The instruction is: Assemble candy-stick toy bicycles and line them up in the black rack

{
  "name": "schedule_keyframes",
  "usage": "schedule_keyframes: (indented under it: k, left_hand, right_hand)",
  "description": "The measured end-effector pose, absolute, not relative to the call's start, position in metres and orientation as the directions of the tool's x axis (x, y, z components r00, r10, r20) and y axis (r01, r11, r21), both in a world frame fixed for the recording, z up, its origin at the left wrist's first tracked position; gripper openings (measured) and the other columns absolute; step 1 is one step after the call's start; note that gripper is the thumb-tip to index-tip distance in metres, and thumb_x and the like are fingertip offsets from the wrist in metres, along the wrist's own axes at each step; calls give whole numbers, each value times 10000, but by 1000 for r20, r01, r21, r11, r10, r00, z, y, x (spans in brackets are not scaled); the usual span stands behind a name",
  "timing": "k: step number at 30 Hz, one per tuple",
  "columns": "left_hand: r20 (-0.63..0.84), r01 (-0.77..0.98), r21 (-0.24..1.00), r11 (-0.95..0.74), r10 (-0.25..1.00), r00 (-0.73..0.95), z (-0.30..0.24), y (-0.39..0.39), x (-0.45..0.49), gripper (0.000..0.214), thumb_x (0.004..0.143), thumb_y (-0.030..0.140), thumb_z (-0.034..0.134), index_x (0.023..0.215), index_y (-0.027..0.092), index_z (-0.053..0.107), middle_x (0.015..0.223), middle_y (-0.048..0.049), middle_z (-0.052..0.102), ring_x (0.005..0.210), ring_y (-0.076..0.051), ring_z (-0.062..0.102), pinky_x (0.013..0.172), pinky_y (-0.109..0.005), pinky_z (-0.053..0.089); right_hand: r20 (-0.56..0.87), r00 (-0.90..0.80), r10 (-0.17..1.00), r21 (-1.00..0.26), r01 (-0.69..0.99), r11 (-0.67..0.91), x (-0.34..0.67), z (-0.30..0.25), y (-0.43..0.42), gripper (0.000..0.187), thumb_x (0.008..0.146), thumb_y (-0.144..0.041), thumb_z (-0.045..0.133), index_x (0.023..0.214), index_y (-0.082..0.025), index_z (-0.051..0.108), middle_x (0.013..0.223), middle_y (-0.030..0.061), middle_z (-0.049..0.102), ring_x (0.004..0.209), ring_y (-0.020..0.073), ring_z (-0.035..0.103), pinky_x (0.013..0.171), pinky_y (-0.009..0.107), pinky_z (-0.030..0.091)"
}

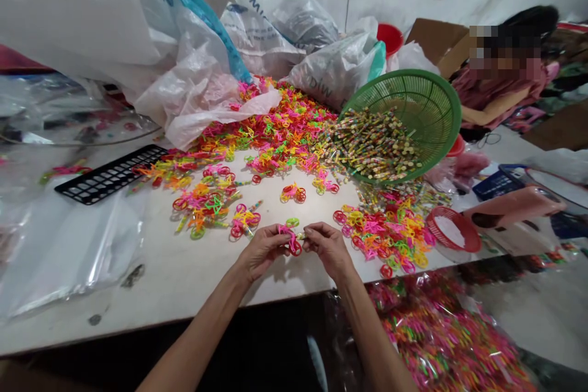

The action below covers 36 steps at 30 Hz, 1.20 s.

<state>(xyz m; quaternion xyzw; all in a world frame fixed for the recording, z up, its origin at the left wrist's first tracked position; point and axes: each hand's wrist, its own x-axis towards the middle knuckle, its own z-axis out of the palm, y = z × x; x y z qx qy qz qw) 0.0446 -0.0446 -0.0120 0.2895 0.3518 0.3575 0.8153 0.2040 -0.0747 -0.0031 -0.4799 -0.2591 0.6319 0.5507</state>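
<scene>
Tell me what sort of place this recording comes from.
Probably a small hand-assembly workshop for plastic trinkets: heaps of bright pink, yellow and orange plastic shapes on a white worktable, a tipped green plastic mesh basket of striped sticks, and large translucent plastic sacks.

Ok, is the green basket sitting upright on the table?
No, the green basket lies tipped over, with a heap of sticks spilling from it onto the table.

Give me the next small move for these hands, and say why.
Probably the right hand should press the small stick into the pink-and-red plastic bicycle shape that the left hand pinches. The two pieces seem to meet between the fingertips, and the tipped green basket holds more sticks of that kind.
</scene>
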Motion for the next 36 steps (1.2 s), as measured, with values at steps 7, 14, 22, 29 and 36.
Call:
schedule_keyframes:
  k: [7,14,22,29,36]
  left_hand:
    - [-406,-359,696,622,753,518,-16,-45,44,247,585,219,762,762,84,656,653,-44,622,561,-109,553,544,-229,456]
    - [-428,-315,693,648,722,543,-16,-47,41,243,591,232,757,764,93,658,677,-54,645,575,-114,559,568,-231,450]
    - [-384,-25,913,407,880,279,-15,-37,35,289,488,349,772,548,134,588,468,7,562,464,-104,468,481,-215,355]
    - [-358,-51,921,386,892,277,1,-22,23,288,515,367,761,613,141,612,543,3,586,512,-112,486,510,-221,373]
    - [-403,-144,889,434,893,199,-12,-26,34,293,446,328,782,549,147,577,522,9,574,515,-111,477,521,-223,370]
  right_hand:
    - [-290,65,955,-869,-437,-234,204,-8,-77,204,576,-231,776,736,-153,676,610,9,668,525,107,598,524,215,468]
    - [-270,53,961,-892,-390,-229,200,-9,-81,189,563,-225,770,721,-157,692,665,21,694,589,128,615,610,254,493]
    - [-153,154,976,-983,-124,-134,188,-13,-77,125,598,-226,730,707,-177,696,677,6,682,628,134,607,642,263,478]
    - [-216,-76,973,-953,-202,-227,194,4,-53,287,593,-342,744,802,-149,702,578,2,643,527,119,592,541,248,470]
    - [-230,-116,966,-934,-253,-253,187,-9,-57,301,583,-346,754,783,-125,712,509,-2,614,464,112,570,521,249,465]
